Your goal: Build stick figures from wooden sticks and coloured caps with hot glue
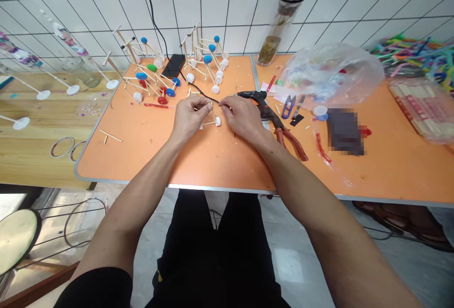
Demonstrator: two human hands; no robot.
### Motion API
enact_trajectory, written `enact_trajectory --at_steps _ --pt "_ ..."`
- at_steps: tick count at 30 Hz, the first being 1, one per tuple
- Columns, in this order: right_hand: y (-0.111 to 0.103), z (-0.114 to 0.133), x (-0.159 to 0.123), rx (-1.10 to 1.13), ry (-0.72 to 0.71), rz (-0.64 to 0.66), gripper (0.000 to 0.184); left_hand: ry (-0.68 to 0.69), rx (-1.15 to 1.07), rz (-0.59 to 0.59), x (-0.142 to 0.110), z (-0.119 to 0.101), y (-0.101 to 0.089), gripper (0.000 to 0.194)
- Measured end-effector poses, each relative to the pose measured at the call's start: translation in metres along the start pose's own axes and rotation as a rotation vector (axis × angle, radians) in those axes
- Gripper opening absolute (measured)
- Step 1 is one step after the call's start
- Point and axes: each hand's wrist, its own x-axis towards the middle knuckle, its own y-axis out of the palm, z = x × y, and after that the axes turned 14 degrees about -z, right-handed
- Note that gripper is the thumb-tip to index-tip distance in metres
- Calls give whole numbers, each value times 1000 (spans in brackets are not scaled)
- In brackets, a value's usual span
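Observation:
My left hand (191,116) is closed, thumb and forefinger pinching the top of a small wooden stick frame (214,113). A white bottle cap (217,121) sits at the frame's lower end like a wheel, close to the orange table. Just right of the frame, my right hand (243,116) has its fingers curled together; what they hold, if anything, is too small to make out. Beside it lie a black glue gun (260,102) and red-handled pliers (289,140).
Stick models with cap wheels (207,59) stand behind, near a phone (173,66). A black cable (152,10) runs down the wall. Right are a tea bottle (280,26), purple snips (289,107), a plastic bag (329,74) and packed sticks (422,111). Loose sticks (111,136) lie left.

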Motion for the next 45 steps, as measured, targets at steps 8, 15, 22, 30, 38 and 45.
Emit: enact_trajectory --at_steps 8,15,22,30,38,45 --pt "0 1 -1 -39 -17 3 38 1 7 4 0 1 0 26" --pt "0 0 -1 -4 -11 -30 38 2 -2 10 0 -1 0 37" --pt "-21 14 5 101 9 -226 34 3 -15 9 1 2 0 40" --pt "-21 5 5 -40 89 -281 51 -15 -29 4 2 4 0 29" --pt "-3 -16 5 -105 53 -285 56 -17 -44 20 3 6 1 29" --pt "-2 -15 5 -146 51 -260 51 -30 -94 15 7 14 3 31"
